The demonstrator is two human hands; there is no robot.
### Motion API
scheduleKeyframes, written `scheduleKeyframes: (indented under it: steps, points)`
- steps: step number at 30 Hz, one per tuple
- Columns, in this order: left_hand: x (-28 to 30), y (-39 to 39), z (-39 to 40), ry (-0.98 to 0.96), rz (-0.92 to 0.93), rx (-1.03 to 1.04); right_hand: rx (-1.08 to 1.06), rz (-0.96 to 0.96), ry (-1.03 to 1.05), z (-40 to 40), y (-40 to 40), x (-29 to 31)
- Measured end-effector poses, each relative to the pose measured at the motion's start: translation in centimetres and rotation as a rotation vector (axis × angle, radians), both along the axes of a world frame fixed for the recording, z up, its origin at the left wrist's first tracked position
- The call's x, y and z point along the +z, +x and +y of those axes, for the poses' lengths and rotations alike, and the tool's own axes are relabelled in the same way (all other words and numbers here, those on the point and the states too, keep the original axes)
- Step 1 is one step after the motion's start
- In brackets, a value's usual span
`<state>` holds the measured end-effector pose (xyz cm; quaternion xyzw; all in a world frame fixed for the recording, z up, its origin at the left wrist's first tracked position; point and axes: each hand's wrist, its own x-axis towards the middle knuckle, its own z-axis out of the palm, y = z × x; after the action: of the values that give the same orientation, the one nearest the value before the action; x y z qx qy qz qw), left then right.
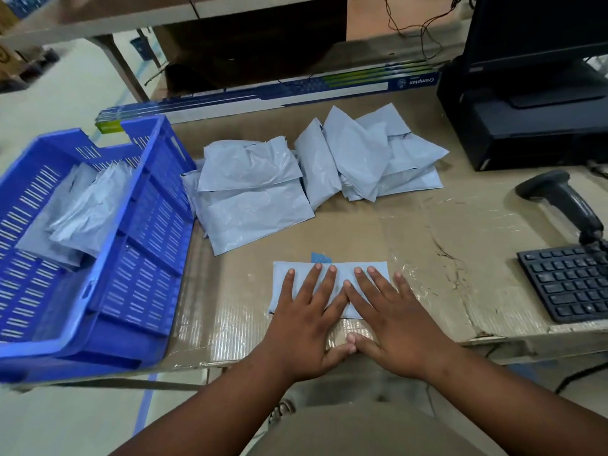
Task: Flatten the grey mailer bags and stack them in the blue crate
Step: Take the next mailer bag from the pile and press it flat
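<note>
A grey mailer bag (283, 274) lies flat on the cardboard-covered table near the front edge. My left hand (306, 317) and my right hand (391, 320) press down on it side by side, fingers straight and spread, thumbs touching. Behind it sits a loose pile of several crumpled grey mailer bags (296, 179). The blue crate (138, 258) stands at the left, tilted over the table edge, with a few grey bags (75, 212) lying inside it.
A black keyboard (569, 281) and a barcode scanner (566, 202) lie at the right. A black printer with a monitor (526, 120) stands at the back right. A long flat box (296, 90) runs along the back edge under a shelf.
</note>
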<state>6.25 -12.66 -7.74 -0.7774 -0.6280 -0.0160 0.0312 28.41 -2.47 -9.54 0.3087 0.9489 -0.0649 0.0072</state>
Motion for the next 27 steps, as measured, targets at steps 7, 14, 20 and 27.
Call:
scheduleKeyframes:
  steps: [7,14,20,27]
  points:
    - [-0.3,0.0,0.2,-0.013,-0.019,0.004,-0.007,0.018,-0.02,0.2,-0.1,-0.1]
    - [-0.1,-0.4,2.9,-0.061,-0.022,0.064,-0.011,-0.032,-0.041,3.4,-1.7,0.8]
    - [1.1,-3.1,1.5,0.061,-0.032,0.181,0.003,0.093,0.022,2.5,-4.8,2.5]
    - [-1.4,-6.6,-0.7,-0.093,-0.091,0.279,0.063,0.028,0.001,1.2,-9.9,0.3]
